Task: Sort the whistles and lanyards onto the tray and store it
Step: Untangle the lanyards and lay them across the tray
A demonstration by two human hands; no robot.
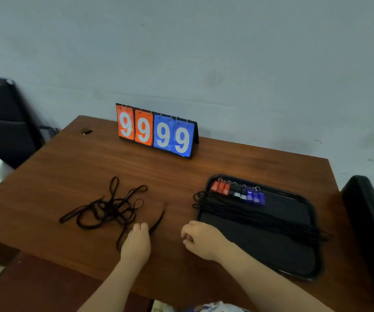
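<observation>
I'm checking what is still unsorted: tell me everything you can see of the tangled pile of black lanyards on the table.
The tangled pile of thin black cord lanyards lies flat on the brown wooden table, left of the black plastic tray and apart from it. Its matte, fabric-looking cords cross in several long loops, too snarled to count. Strands run from its near right side under the left hand, whose curled fingers seem to grip one.
</observation>
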